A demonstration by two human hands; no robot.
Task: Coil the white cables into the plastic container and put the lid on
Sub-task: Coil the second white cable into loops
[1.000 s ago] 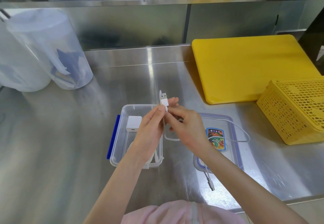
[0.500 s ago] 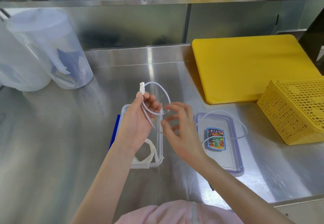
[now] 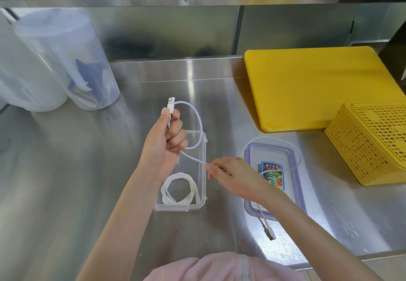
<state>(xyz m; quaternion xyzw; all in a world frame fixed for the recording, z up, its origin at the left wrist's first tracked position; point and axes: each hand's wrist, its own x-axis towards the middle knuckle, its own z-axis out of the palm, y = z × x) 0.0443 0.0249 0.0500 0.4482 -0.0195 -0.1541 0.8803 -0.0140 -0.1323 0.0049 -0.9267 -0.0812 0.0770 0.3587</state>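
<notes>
Above the open plastic container, the left hand grips the USB cable loop while the right hand pinches its slack, which trails rightward across the lid.

Left hand raised, fisted; right hand lower, fingers pinched.

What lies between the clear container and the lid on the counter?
In the head view, the right hand pinching the white cable hangs over bare steel between container and lid.
</notes>
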